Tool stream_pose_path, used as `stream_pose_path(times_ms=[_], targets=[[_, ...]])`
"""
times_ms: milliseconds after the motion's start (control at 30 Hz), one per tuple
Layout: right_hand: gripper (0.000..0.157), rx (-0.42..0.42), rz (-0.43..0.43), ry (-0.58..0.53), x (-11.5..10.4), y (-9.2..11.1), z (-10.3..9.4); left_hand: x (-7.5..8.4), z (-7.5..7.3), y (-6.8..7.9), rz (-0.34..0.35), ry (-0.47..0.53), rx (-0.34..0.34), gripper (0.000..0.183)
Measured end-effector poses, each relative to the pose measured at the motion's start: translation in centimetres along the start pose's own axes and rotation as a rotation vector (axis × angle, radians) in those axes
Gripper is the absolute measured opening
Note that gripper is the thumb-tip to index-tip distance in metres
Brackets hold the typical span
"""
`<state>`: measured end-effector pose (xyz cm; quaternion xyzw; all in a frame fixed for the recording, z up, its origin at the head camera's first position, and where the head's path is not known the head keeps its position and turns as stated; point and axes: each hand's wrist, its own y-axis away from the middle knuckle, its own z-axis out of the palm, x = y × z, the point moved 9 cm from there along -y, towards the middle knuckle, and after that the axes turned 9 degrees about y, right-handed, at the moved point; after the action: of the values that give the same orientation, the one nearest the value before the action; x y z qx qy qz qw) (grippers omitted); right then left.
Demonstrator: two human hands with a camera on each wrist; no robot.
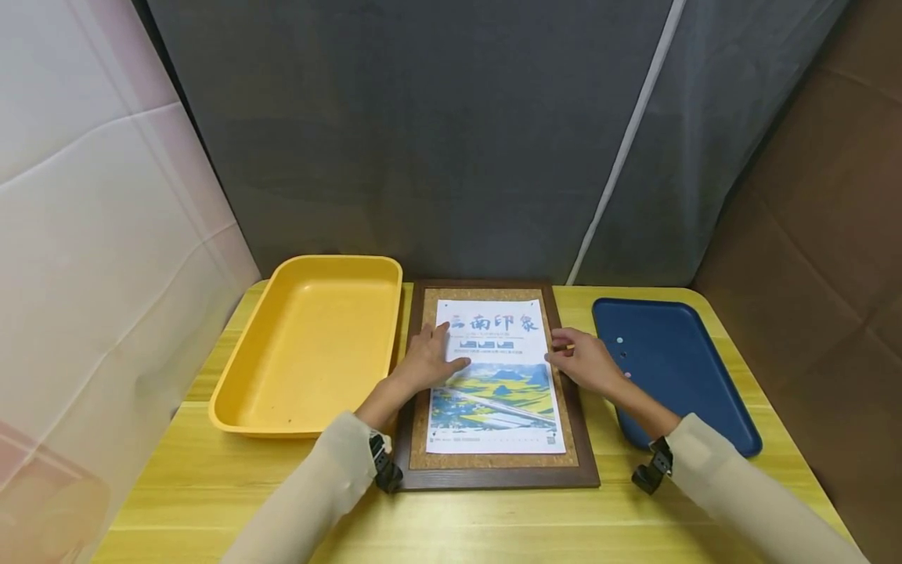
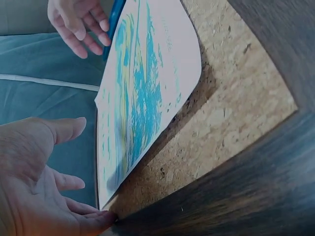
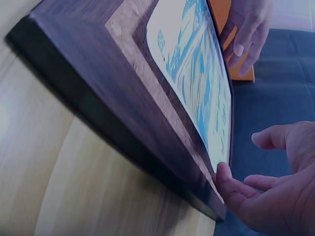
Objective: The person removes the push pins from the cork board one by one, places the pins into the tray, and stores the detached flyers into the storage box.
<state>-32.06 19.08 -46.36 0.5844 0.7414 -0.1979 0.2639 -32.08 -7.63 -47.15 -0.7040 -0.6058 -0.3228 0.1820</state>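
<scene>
A printed poster (image 1: 493,399) with Chinese characters above a blue, yellow and green landscape lies on a cork board (image 1: 493,460) with a dark wooden frame (image 1: 500,478). My left hand (image 1: 426,360) is at the poster's left edge, fingers spread and thumb apart. At the right edge is my right hand (image 1: 583,362), its fingers slightly bent and thumb apart in the right wrist view. A small orange spot shows by its fingers in the head view; what it is I cannot tell. Small dark dots mark the poster's corners. In the left wrist view the paper's lower edge bows off the cork.
A yellow tray (image 1: 310,352) stands left of the board on the wooden table (image 1: 465,525). To the right lies a dark blue tray (image 1: 687,376) with a few small pale and dark pieces near its left side. A grey curtain (image 1: 423,141) hangs behind.
</scene>
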Motion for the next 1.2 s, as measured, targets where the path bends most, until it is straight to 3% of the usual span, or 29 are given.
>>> stream_pose_path(times_ms=[667,967,1200], targets=[[0.056,0.004,0.025,0.064,-0.7,-0.5,1.7,0.5,0.8,0.1,0.012,0.067,-0.02,0.079],[0.053,0.023,0.084,0.042,-0.5,-0.4,2.0,0.8,0.7,-0.2,0.041,0.088,0.024,0.072],[0.054,0.063,0.091,0.035,-0.6,-0.2,2.0,1.1,-0.2,-0.2,0.083,0.128,0.118,0.062]])
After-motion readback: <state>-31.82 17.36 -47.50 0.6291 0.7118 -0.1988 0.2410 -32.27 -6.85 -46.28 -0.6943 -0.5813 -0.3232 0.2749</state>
